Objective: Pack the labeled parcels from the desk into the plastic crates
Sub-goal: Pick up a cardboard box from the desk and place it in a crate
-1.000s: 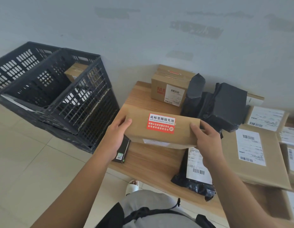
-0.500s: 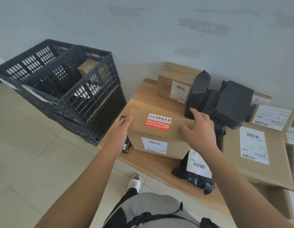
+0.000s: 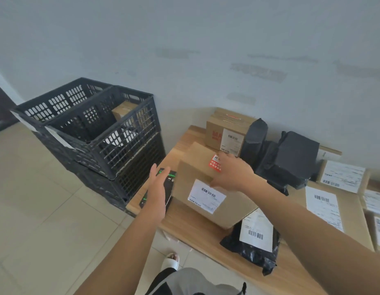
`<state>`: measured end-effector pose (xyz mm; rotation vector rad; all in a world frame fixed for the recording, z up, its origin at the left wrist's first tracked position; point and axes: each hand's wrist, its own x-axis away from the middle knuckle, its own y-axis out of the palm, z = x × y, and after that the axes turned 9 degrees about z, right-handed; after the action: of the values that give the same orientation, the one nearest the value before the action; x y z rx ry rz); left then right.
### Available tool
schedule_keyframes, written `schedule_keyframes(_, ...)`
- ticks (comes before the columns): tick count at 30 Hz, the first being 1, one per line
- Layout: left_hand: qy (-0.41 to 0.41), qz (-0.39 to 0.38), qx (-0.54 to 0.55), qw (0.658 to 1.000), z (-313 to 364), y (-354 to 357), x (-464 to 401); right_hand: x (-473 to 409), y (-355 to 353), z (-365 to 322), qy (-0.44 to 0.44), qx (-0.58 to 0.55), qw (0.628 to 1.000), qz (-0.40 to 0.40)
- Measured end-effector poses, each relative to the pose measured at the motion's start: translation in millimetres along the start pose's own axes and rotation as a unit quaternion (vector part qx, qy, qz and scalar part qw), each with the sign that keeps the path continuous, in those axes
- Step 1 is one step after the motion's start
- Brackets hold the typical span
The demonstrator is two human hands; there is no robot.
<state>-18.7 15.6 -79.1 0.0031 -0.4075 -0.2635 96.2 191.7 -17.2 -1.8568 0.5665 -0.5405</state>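
Note:
A brown cardboard parcel (image 3: 233,207) stands on the wooden desk (image 3: 195,226) near its left end, its white barcode label facing me. My right hand (image 3: 231,173) rests on the parcel's top, fingers spread over a red sticker (image 3: 213,165) and thumb at the front top edge. With its fingers straight, my left hand (image 3: 158,188) hovers just left of the parcel without touching it, over a black handheld device (image 3: 171,179). Left of the desk on the floor stand the black plastic crates (image 3: 112,150); the near top crate holds a small cardboard box (image 3: 123,110).
A second top crate (image 3: 57,103) stands further left. At the desk's back are a small labeled carton (image 3: 225,133) and black poly parcels (image 3: 295,158). A black labeled bag (image 3: 251,250) lies at the front edge, and flat labeled cardboard mailers (image 3: 351,209) lie on the right.
The parcel went from held up in both hands to standing on the desk with its label facing me. My left hand came off its side; my right hand moved onto its top.

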Motion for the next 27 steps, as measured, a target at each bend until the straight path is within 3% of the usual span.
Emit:
schedule_keyframes(2,-0.006,0.003,0.010,1.000,-3.1,-1.4,5.0,11.1,-26.6,28.3,0.077,-0.183,0.979,0.049)
schedule_keyframes(5,-0.017,-0.014,0.031,0.999,-4.0,7.3,16.1,41.5,-49.5,62.3,0.151,-0.487,0.847,0.151)
schedule_keyframes(9,-0.015,-0.133,0.077,0.988,1.7,36.2,43.8,82.5,-32.0,87.1,0.180,-0.689,0.671,0.208)
schedule_keyframes(12,-0.020,-0.222,0.101,0.970,3.5,58.5,59.0,107.9,-13.1,90.5,0.182,-0.762,0.593,0.185)
schedule_keyframes(15,0.014,-0.288,0.084,0.954,3.5,73.4,67.4,123.9,-2.4,88.0,0.179,-0.795,0.554,0.169)
schedule_keyframes(19,0.045,-0.301,0.068,0.950,7.4,79.4,79.6,132.2,4.7,90.7,0.193,-0.809,0.524,0.182)
schedule_keyframes(22,0.083,-0.291,0.041,0.952,19.3,76.9,84.2,136.2,0.8,96.4,0.198,-0.797,0.540,0.184)
schedule_keyframes(25,0.130,-0.289,-0.005,0.949,41.3,64.9,76.2,142.7,-16.1,107.7,0.223,-0.762,0.553,0.252)
schedule_keyframes(27,0.151,-0.294,-0.032,0.943,55.9,53.2,65.8,148.8,-31.4,115.0,0.225,-0.703,0.604,0.300)
